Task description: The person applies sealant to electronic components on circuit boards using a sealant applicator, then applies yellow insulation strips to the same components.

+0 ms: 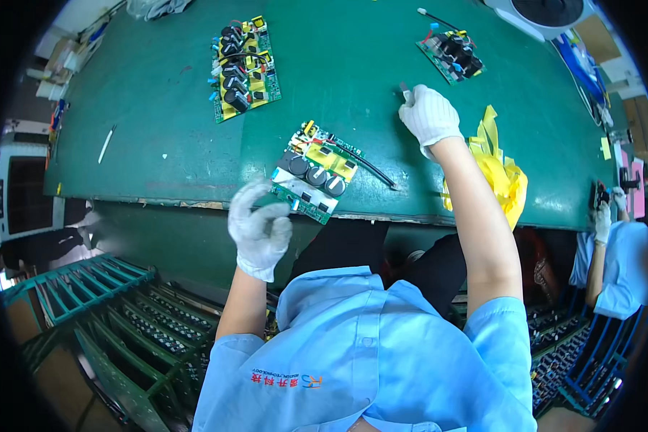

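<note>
"Near the centre of the frame lies a green circuit board (322,164) with round black components and yellow patches, set slantwise by the front edge of the green tabletop (151,155). What's the left hand doing?"

"The white-gloved left hand (261,229) is right at the board's lower-left corner! Fingers curled and parted, nothing gripped; whether they brush the board, I can't tell."

"And the white-gloved right hand (430,119)?"

"Out over the tabletop, right of centre, fingers drawn together. A small dark tip shows at the fingertips, too small for me to say whether it's grasped."

"Check that thick black cable (371,169), running off the board's right side onto the tabletop!"

"Under the right forearm, a crumpled yellow plastic sheet (510,183). Upper right, a smaller green board with black components (451,56)."

"Upper left, a long green board crowded with black cylinders (245,72), and a thin white stick (107,144) at mid-left."

"Far right, a co-worker in light blue (619,263), with white gloves too."
</note>
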Available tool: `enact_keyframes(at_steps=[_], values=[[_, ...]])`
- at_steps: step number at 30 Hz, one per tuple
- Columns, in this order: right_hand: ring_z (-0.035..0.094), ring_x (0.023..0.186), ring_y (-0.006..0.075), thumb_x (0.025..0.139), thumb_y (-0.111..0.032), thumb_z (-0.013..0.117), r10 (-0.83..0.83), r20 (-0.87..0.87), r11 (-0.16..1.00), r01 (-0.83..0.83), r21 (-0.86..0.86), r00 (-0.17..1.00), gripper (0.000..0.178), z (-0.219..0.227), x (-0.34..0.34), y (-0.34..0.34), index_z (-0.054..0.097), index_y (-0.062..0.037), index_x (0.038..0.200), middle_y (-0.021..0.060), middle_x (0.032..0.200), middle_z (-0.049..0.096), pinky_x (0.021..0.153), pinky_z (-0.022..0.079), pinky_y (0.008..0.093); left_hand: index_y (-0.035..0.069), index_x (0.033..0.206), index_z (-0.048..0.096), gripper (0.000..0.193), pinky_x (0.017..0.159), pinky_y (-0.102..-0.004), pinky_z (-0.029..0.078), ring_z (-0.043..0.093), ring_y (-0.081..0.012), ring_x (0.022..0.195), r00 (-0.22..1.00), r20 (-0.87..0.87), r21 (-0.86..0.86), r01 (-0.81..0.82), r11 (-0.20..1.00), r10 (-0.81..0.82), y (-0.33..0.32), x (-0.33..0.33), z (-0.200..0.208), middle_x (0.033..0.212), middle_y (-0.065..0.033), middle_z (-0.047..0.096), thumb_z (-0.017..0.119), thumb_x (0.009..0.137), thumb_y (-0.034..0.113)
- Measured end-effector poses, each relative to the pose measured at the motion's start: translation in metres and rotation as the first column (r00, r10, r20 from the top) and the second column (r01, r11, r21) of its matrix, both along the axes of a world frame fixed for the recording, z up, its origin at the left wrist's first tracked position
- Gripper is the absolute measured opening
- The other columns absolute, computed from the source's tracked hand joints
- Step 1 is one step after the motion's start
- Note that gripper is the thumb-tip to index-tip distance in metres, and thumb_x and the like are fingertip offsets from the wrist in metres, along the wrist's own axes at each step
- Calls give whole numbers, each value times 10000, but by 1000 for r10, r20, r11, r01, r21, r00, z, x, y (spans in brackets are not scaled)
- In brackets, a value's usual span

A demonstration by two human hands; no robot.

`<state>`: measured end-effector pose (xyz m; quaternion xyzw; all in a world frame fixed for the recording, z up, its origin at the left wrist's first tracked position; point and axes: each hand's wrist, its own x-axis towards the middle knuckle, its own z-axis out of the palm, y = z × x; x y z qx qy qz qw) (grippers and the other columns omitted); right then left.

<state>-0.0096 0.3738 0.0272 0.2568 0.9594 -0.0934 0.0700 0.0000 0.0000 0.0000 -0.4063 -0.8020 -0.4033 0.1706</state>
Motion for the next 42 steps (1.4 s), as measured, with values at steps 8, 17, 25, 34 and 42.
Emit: enact_keyframes(at_steps=[8,17,25,34,42], values=[[615,687,105,892,-285,544,-616,-306,199,-233,-952,726,406,44,125,-62,538,-17,1198,53,968,589,514,416,233,99,959,653,399,895,-469,471,601,-326,1065,991,59,-586,134,799,-123,86,-8,49,1056,-102,655,816,707,361],[529,572,191,991,-206,509,-515,-375,507,-79,-858,771,332,-34,258,-118,468,19,1231,118,899,587,591,488,323,74,900,668,335,840,-437,476,635,-301,921,894,21,-576,377,725,-448,121,17,55,923,-99,662,814,728,322],[666,789,369,931,-157,615,-271,-589,843,-107,-527,762,290,-37,265,-127,525,-5,1161,195,909,665,689,537,438,68,1016,723,312,950,-419,505,630,-328,1116,860,34,-564,437,701,-509,157,-20,84,1147,-150,680,764,828,313],[646,708,294,869,-155,673,-9,-718,989,-98,-107,696,217,-31,215,-136,586,-58,1042,130,847,617,602,535,399,95,1029,749,442,930,-408,506,619,-330,1083,797,327,-692,568,445,-509,185,-36,39,1127,-131,669,818,743,425],[643,720,320,885,-151,629,-34,-530,964,-113,-242,847,107,-22,203,-137,562,-91,942,125,816,590,577,533,430,94,954,773,432,829,-393,523,656,-308,945,773,291,-579,612,539,-564,184,-42,31,965,-115,702,798,726,459]])
